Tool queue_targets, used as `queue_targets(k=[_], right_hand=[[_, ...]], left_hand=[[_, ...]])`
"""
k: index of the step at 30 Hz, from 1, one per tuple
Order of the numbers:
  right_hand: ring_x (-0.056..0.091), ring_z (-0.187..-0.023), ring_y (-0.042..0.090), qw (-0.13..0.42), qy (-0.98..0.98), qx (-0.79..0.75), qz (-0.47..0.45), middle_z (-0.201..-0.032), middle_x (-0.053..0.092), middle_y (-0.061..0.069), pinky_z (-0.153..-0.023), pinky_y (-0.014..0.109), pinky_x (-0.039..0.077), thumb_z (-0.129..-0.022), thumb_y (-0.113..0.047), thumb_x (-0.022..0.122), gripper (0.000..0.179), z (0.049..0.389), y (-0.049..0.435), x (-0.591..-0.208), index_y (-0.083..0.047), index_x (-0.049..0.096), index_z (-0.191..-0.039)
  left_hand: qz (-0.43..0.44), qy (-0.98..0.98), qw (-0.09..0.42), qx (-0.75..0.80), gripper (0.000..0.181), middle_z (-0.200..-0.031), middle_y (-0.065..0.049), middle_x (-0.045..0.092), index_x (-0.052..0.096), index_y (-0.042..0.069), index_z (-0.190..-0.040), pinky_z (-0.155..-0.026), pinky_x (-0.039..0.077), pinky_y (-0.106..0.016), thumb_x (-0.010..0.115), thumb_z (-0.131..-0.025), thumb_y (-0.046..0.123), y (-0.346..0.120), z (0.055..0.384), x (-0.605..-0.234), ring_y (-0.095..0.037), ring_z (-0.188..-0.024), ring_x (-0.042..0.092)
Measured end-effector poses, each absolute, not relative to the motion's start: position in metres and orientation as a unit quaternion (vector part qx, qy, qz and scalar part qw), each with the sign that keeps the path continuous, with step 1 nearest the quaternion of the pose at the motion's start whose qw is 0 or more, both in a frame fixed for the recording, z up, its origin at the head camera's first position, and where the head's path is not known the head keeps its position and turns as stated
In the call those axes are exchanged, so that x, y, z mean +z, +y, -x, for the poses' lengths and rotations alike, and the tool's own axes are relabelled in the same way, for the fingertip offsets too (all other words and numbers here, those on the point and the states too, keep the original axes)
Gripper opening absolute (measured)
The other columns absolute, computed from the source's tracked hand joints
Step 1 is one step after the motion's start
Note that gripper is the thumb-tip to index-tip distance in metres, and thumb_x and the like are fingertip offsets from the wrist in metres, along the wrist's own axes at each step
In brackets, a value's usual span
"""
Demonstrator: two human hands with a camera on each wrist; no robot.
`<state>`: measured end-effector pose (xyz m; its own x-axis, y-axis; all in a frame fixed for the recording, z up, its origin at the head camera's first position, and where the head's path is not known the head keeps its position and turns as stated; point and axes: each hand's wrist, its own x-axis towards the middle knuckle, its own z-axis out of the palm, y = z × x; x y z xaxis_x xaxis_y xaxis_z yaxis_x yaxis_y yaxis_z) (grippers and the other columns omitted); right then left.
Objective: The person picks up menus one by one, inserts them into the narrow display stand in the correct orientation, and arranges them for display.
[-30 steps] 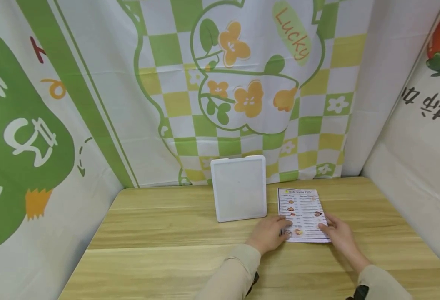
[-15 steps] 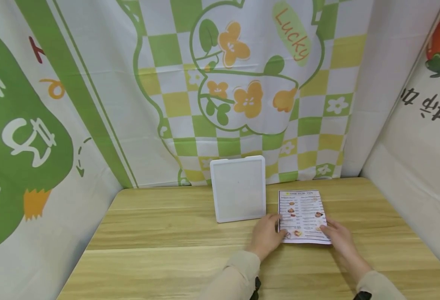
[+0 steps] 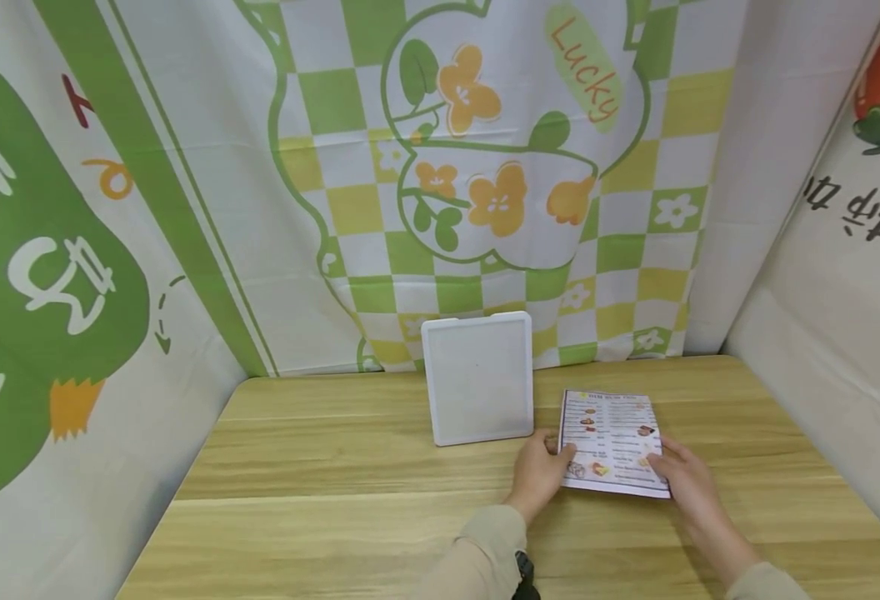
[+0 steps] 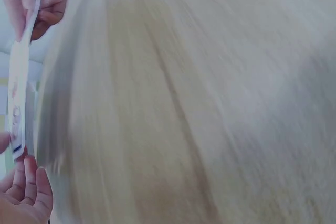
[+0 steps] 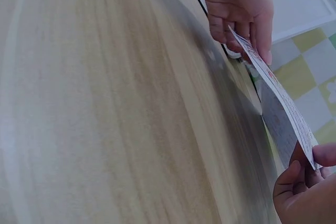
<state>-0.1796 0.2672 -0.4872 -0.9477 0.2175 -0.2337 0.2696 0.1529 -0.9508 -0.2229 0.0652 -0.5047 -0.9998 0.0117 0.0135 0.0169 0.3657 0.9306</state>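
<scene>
A printed menu sheet (image 3: 612,442) with small food pictures is held between both hands, its near edge raised off the table. My left hand (image 3: 539,473) pinches its left edge, thumb on top and fingers beneath. On the opposite edge my right hand (image 3: 691,483) grips the same way. The right wrist view shows the sheet (image 5: 278,98) slightly bowed, with the left hand (image 5: 239,11) at the far end and the right hand (image 5: 307,192) close by. In the left wrist view, the sheet (image 4: 19,93) appears nearly edge-on.
A white framed board (image 3: 479,379) leans upright near the back, left of the menu. The wooden table (image 3: 320,500) runs to a patterned cloth backdrop (image 3: 455,287). Fabric walls stand on the left (image 3: 155,433) and right (image 3: 807,333).
The menu has come up off the table and shifted slightly right and nearer. My left hand went from resting over its edge to pinching it; the right hand moved along with it.
</scene>
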Motion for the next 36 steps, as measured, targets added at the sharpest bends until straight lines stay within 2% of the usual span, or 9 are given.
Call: queue_targets(k=[6,8,10,13,15,17,20,27,36], right_hand=[[0.058,-0.086,-0.004,0.03,0.788,-0.596,-0.152,-0.149,0.033,0.033,-0.078,0.019,0.049,-0.105,-0.025,0.05,0.067,0.17,0.268,-0.486,0.003,0.016,-0.155],[0.057,-0.086,-0.005,0.025,0.797,-0.584,-0.153,-0.148,0.037,0.032,-0.078,0.019,0.048,-0.105,-0.028,0.05,0.067,0.168,0.268,-0.486,0.003,0.017,-0.155],[0.057,-0.084,-0.003,0.013,0.797,-0.582,-0.159,-0.138,0.051,0.029,-0.075,0.02,0.049,-0.105,-0.028,0.05,0.065,0.166,0.269,-0.486,0.003,0.02,-0.154],[0.059,-0.077,0.001,-0.011,0.785,-0.595,-0.169,-0.114,0.07,0.009,-0.07,0.022,0.052,-0.104,-0.022,0.05,0.058,0.163,0.269,-0.485,0.004,0.027,-0.151],[0.06,-0.075,0.003,-0.021,0.782,-0.599,-0.172,-0.098,0.07,-0.008,-0.067,0.023,0.053,-0.104,-0.019,0.051,0.054,0.162,0.27,-0.484,0.004,0.031,-0.149],[0.06,-0.074,0.002,-0.024,0.781,-0.6,-0.171,-0.092,0.069,-0.016,-0.067,0.023,0.053,-0.103,-0.017,0.052,0.052,0.161,0.27,-0.482,0.004,0.035,-0.147],[0.061,-0.075,0.002,-0.025,0.786,-0.595,-0.168,-0.092,0.069,-0.017,-0.068,0.023,0.053,-0.103,-0.017,0.054,0.051,0.159,0.27,-0.479,0.004,0.037,-0.146],[0.06,-0.079,-0.001,-0.029,0.806,-0.57,-0.156,-0.105,0.072,-0.005,-0.071,0.024,0.052,-0.101,-0.019,0.059,0.05,0.153,0.27,-0.474,0.006,0.043,-0.141],[0.058,-0.079,-0.001,-0.034,0.822,-0.552,-0.138,-0.093,0.068,-0.022,-0.069,0.025,0.052,-0.1,-0.026,0.06,0.051,0.147,0.27,-0.465,0.006,0.047,-0.138]], left_hand=[[0.007,-0.813,0.012,-0.582,0.038,-0.076,0.004,0.055,0.063,0.002,-0.12,-0.059,0.045,-0.024,0.075,-0.085,0.009,0.065,0.222,-0.501,-0.007,-0.063,0.05],[0.016,-0.813,0.018,-0.582,0.038,-0.076,0.004,0.056,0.063,0.002,-0.119,-0.058,0.046,-0.023,0.076,-0.085,0.008,0.064,0.221,-0.5,-0.006,-0.063,0.05],[0.027,-0.814,0.023,-0.58,0.037,-0.076,0.005,0.057,0.064,0.002,-0.118,-0.059,0.046,-0.023,0.077,-0.084,0.008,0.062,0.219,-0.499,-0.005,-0.063,0.051],[0.038,-0.814,0.017,-0.58,0.036,-0.078,0.004,0.058,0.065,0.002,-0.117,-0.059,0.046,-0.022,0.077,-0.084,0.008,0.057,0.215,-0.496,-0.004,-0.064,0.051],[0.044,-0.811,0.011,-0.584,0.036,-0.079,0.004,0.059,0.065,0.002,-0.118,-0.06,0.046,-0.022,0.076,-0.084,0.008,0.054,0.212,-0.494,-0.004,-0.065,0.052],[0.047,-0.801,-0.003,-0.597,0.036,-0.081,0.004,0.059,0.065,0.002,-0.119,-0.057,0.048,-0.023,0.075,-0.085,0.008,0.05,0.21,-0.492,-0.005,-0.065,0.053],[0.052,-0.789,-0.013,-0.612,0.033,-0.081,0.003,0.06,0.066,0.001,-0.117,-0.059,0.049,-0.023,0.074,-0.086,0.008,0.046,0.207,-0.49,-0.005,-0.068,0.055],[0.049,-0.793,-0.021,-0.607,0.025,-0.08,0.002,0.067,0.072,-0.001,-0.107,-0.066,0.049,-0.022,0.075,-0.086,0.011,0.037,0.205,-0.482,-0.004,-0.072,0.058],[0.072,-0.795,-0.037,-0.601,0.023,-0.083,0.005,0.063,0.072,0.003,-0.106,-0.065,0.047,-0.022,0.075,-0.087,0.015,0.023,0.197,-0.472,-0.005,-0.075,0.054]])
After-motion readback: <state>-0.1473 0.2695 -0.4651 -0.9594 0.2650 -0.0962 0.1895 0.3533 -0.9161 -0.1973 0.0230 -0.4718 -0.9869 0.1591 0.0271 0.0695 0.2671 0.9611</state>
